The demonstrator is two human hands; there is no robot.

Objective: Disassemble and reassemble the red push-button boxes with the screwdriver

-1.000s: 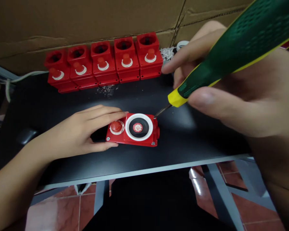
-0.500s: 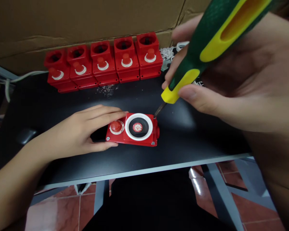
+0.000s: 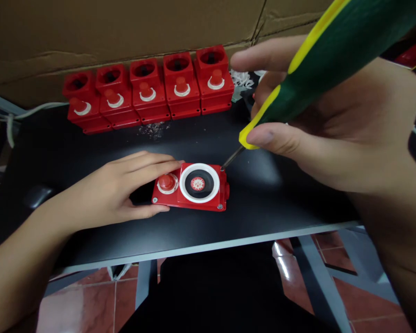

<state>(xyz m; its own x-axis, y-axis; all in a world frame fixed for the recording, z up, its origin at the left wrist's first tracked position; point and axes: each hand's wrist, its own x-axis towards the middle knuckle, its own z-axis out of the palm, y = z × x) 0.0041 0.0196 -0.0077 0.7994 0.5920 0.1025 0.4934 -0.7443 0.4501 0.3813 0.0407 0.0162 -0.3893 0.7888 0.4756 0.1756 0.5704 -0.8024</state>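
A red plastic box with a small red dome and a white-ringed black disc lies on the black table. My left hand grips its left end, thumb on the near side and fingers on the far side. In my right hand is a screwdriver with a green and yellow handle. Its tip meets the box's far right corner, where the screw head is hidden. The thumb and some fingers hold the handle, while the index finger stretches out beside it. Screws show in both near corners of the box.
Several similar red boxes stand in a row at the back, against a cardboard wall. White plastic bits lie to their right, and pale crumbs in front. The table's near edge runs before my lap.
My right hand has turned on the screwdriver, its index finger now extended, and the handle leans further right. The tip stays at the same corner. My left hand and the box are practically still.
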